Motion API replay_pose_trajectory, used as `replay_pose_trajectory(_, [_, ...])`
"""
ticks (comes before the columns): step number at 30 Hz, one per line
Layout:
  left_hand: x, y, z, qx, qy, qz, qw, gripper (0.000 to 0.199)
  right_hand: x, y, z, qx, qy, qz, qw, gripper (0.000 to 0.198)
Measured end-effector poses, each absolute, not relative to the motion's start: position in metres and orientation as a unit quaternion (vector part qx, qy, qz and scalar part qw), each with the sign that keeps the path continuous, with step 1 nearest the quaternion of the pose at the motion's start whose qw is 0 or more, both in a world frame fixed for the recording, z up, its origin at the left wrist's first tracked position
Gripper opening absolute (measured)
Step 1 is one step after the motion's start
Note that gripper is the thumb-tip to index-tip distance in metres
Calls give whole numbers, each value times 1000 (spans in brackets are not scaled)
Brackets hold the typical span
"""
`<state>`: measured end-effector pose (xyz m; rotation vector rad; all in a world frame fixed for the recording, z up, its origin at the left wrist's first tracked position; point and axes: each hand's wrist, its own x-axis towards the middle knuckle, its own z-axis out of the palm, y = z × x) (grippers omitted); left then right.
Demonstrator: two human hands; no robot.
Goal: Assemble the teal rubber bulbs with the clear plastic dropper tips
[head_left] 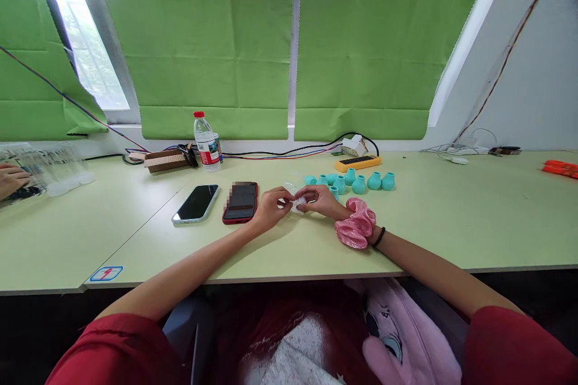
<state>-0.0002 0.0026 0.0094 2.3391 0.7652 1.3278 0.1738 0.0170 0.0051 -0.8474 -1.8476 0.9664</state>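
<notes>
My left hand (273, 210) and my right hand (321, 202) meet over the table, fingertips closed in a pinch. Between them is a small clear, whitish plastic piece (298, 205), partly hidden by the fingers; its exact kind does not show. Just beyond my right hand stand several small turquoise vase-shaped pieces (359, 184), most of them upright. A red-cased phone (241, 202) lies close to the left of my left hand, with a white-edged phone (195, 204) farther left. A pink scrunchie (356, 224) circles my right wrist.
Behind stand a water bottle (207, 143), an open cardboard box (166, 160) and a yellow-framed device (357, 163), with cables along the wall. Another person's hand (12, 179) is at far left beside clear plastic containers (58, 168). An orange object (560, 168) lies far right.
</notes>
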Motion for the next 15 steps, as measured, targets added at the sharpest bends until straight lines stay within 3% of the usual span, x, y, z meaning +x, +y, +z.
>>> replay_pose_trajectory(15, [2,2,9,815,250,496,165,11,173,16,6,-340,-733,400,433,29])
